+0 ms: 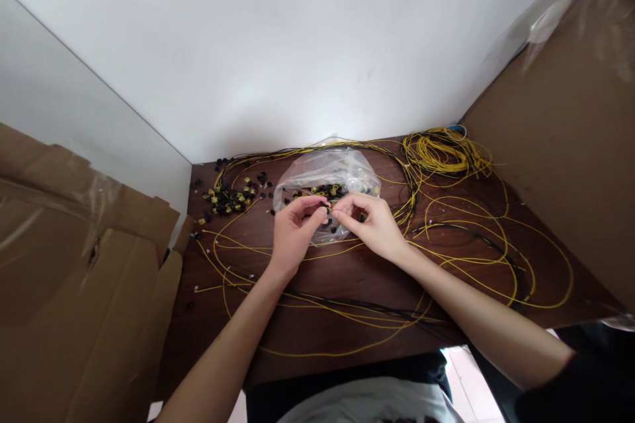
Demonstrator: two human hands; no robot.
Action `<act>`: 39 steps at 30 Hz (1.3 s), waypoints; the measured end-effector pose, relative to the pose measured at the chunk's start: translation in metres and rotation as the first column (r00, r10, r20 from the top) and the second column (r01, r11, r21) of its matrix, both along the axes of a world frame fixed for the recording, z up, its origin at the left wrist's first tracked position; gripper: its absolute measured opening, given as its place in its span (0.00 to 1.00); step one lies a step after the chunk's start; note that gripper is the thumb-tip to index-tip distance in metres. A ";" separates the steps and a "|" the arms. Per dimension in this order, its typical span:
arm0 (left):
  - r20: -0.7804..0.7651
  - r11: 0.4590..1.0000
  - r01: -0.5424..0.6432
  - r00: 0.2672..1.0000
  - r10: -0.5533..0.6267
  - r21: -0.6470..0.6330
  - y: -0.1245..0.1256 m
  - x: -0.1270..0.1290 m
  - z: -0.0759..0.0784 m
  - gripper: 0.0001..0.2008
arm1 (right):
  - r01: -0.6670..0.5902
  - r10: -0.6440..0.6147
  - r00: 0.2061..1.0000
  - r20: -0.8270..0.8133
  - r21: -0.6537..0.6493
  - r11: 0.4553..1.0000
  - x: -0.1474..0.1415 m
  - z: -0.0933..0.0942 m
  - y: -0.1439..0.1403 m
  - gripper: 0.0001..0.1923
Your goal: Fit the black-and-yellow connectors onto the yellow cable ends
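Over the middle of the table, my left hand and my right hand meet fingertip to fingertip. My left thumb and fingers pinch a small black part, mostly covered by the fingertips. A thin yellow wire is pinched in my right hand, its tip at the black part; whether it is inside cannot be made out. Beneath both hands lies an open clear plastic bag with black and yellow small parts in it. Left of the bag is a pile of black and yellow connector-like pieces.
Loose yellow and black wires spread across the dark brown table. A coiled yellow wire bundle sits at the back right. Cardboard stands on the left, a cardboard panel on the right, and a white wall behind.
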State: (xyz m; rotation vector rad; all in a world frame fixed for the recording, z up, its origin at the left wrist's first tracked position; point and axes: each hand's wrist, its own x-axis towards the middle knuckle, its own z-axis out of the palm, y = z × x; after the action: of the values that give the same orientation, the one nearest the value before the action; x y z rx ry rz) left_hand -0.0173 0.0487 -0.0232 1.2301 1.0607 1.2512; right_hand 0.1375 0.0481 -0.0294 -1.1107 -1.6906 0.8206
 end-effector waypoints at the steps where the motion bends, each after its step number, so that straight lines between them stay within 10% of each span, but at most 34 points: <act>1: -0.001 1.000 -0.001 1.000 0.001 0.001 0.000 0.000 0.000 0.09 | -0.002 0.002 1.000 0.002 0.002 1.000 0.000 0.000 0.000 0.06; 39: -0.450 0.967 0.085 0.893 0.034 0.241 -0.002 -0.004 -0.005 0.06 | 0.028 -0.033 0.996 -0.086 -0.055 0.998 0.001 -0.001 -0.001 0.07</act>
State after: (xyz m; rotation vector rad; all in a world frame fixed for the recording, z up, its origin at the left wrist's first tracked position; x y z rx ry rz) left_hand -0.0216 0.0470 -0.0280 1.7903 1.2312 1.1304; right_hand 0.1384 0.0473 -0.0301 -1.1188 -1.5837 0.8871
